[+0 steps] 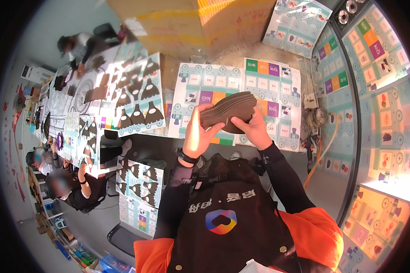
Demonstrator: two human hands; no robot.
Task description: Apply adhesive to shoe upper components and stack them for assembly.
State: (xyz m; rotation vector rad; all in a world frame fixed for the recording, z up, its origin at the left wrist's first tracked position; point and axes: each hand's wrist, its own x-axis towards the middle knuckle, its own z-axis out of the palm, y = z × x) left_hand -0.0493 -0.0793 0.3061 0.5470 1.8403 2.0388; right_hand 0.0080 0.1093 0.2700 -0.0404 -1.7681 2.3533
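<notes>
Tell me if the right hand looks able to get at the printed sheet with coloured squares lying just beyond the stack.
Probably not right now: the right hand is gripping the dark brown card stack together with the left hand. The printed sheet lies uncovered beyond it, so it would need to let go first.

Large tan cardboard box [191, 25] with yellow tape stands top centre.
</notes>
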